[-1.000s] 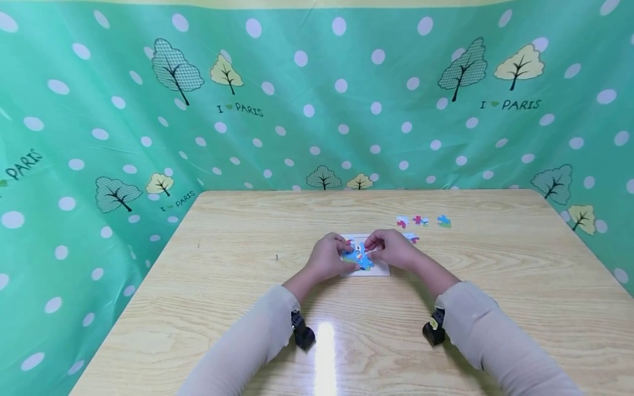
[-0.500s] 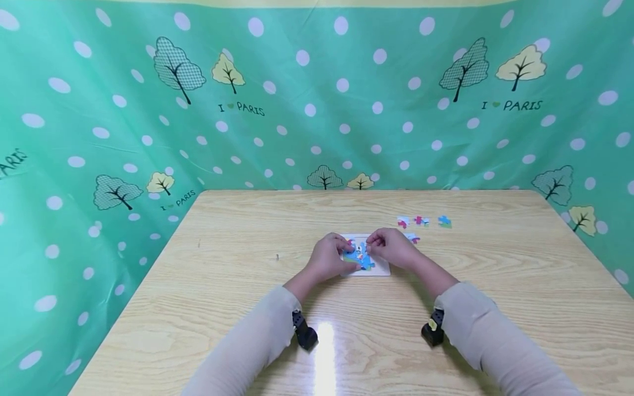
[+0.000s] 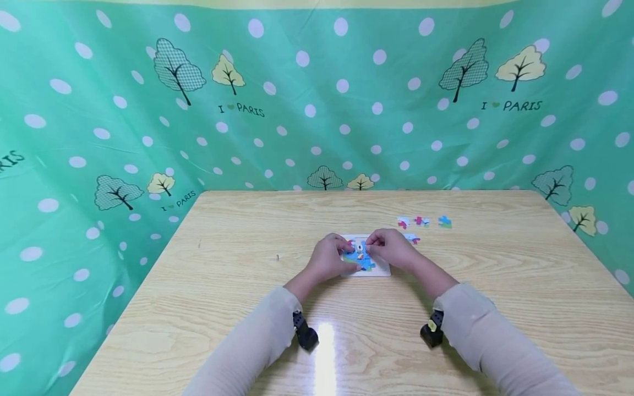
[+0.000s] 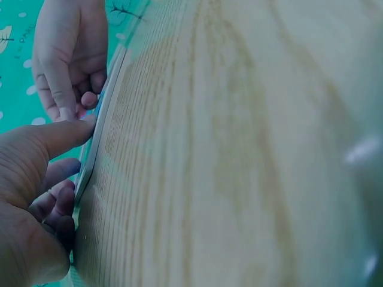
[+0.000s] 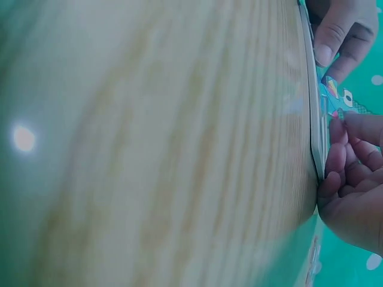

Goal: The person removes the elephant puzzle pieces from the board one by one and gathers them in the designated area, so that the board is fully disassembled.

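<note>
A small white puzzle board (image 3: 382,270) lies on the table, with joined blue jigsaw pieces (image 3: 365,263) on its left and middle part. My left hand (image 3: 328,257) rests at the board's left side, thumb and fingertips spread over the joined pieces. At their right edge, my right hand (image 3: 393,248) pinches a small puzzle piece (image 5: 340,113) between thumb and index finger, close over the board. Most of that piece is hidden by the fingers. In the right wrist view, a white eye shape (image 5: 348,97) shows on the joined pieces.
Loose puzzle pieces in pink and white (image 3: 403,222), pink and blue (image 3: 421,221), and blue and green (image 3: 444,222) lie behind the board to the right. Another piece (image 3: 413,238) lies just beyond the right hand. A green dotted curtain (image 3: 317,137) hangs behind the wooden table (image 3: 238,308).
My right hand shifts very slightly at the right edge of the joined pieces, still pinching. The left hand keeps its place on the board, and the loose pieces stay put.
</note>
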Motion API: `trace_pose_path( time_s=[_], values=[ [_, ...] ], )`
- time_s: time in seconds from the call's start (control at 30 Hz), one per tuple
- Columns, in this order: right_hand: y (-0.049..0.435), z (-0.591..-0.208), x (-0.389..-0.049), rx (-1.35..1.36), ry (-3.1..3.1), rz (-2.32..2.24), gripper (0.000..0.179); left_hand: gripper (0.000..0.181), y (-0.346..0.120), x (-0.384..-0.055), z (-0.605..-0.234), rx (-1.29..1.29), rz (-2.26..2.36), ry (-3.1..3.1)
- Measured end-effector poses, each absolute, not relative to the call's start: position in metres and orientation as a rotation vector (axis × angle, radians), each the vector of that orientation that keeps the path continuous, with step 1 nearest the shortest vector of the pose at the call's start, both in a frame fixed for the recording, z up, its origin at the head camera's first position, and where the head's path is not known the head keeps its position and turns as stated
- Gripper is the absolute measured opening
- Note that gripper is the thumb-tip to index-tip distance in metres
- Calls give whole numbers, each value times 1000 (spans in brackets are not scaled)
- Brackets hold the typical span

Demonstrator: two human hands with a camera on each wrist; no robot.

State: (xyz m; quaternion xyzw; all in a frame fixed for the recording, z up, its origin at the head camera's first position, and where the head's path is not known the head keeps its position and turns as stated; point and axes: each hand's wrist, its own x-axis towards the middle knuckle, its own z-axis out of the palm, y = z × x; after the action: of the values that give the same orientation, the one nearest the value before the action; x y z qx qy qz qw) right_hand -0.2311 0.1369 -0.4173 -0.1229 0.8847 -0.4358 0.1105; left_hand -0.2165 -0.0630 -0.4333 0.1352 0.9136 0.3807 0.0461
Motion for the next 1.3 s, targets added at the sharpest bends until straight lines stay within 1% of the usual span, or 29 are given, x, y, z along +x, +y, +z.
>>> trace_pose_path(
  time_s=[0.3,0.63,0.93,1.3],
  values=[
    [145,-413,-229,-247,2532,-1404,13,44,-62,-216,-434,387,1165,2780],
    [158,-406,-223,-263,2513,-1479,14,43,-61,-213,-430,425,1176,2784],
    [170,-407,-214,-252,2468,-1580,19,43,-62,-211,-430,443,1103,2805],
    [192,-403,-209,-154,2474,-1638,22,31,-63,-210,-432,521,1099,2846]
  ],
)
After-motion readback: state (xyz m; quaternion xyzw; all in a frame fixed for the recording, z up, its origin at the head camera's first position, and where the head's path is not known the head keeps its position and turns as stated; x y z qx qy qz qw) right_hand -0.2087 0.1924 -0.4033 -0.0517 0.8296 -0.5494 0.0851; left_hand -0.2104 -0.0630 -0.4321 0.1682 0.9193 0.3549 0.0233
